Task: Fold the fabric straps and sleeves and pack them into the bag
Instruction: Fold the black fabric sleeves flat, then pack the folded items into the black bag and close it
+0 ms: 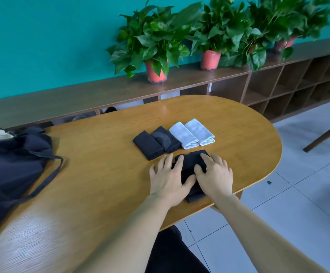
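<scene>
A black fabric piece lies on the wooden table near its front edge. My left hand and my right hand both press flat on it with straight fingers, covering most of it. Behind it stands a row of folded pieces: two black ones and two white ones. A dark bag with a long strap lies open at the table's left end.
A low brown shelf unit runs along the teal wall, with potted plants on top. The table's rounded right end borders a white tiled floor. A chair leg shows at far right.
</scene>
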